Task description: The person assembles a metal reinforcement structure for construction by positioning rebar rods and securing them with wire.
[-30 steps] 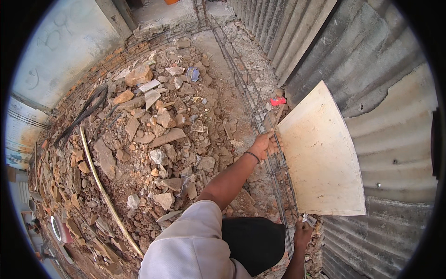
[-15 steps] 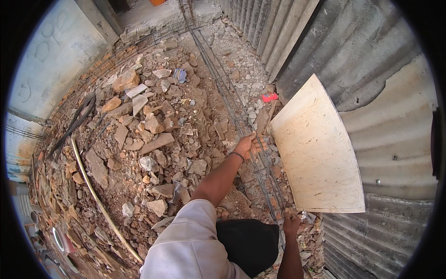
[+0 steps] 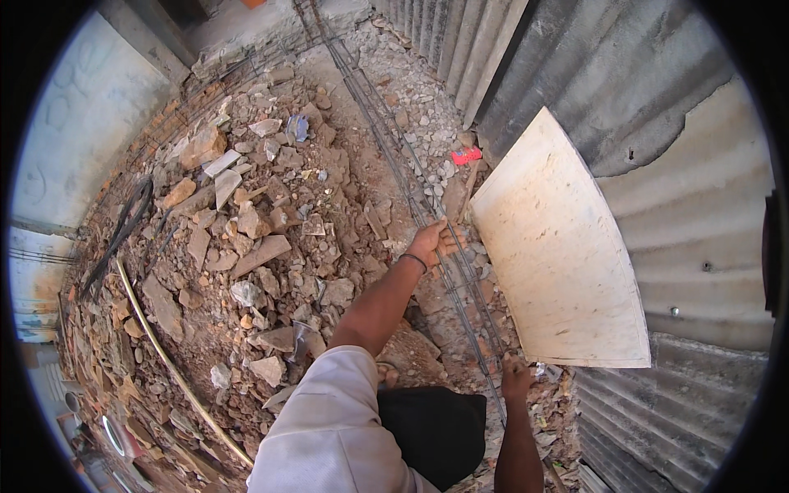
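Note:
A long, narrow rebar cage (image 3: 378, 125) of thin steel bars and ties slants from the far top toward my lower right. My left hand (image 3: 433, 240), with a dark band at the wrist, is closed around the cage about midway along its visible length, its fingers reaching across between the bars. Nearer to me, my right hand (image 3: 517, 379) is closed at the right-hand bar. The fingers of that hand are partly hidden, but the bar runs into its grip.
Broken bricks and stones (image 3: 246, 222) form a heap on the left, with a pale curved pole (image 3: 164, 357) on it. A cream board (image 3: 567, 255) leans against corrugated sheets (image 3: 682, 230) on the right. A red wrapper (image 3: 466, 155) lies beyond the board.
The whole view has shifted slightly, so most things sit a little farther left and higher. Both hands keep their places on the rebar cage.

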Action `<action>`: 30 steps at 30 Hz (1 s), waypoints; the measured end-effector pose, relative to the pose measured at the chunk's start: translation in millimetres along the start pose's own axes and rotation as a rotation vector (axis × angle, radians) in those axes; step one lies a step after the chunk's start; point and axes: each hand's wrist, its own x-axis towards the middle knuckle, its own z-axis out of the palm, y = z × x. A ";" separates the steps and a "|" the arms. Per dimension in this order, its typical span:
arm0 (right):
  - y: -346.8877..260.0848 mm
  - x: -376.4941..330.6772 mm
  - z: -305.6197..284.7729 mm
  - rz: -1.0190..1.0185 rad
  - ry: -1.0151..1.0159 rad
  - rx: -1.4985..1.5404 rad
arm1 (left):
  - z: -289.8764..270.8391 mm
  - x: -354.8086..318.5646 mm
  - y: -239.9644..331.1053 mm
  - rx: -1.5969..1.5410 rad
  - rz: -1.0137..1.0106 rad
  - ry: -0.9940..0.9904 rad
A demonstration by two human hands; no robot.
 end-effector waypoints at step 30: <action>107.4 -126.2 -84.7 0.299 0.095 -0.070 | 69.0 -60.6 -90.2 1.562 -0.239 0.033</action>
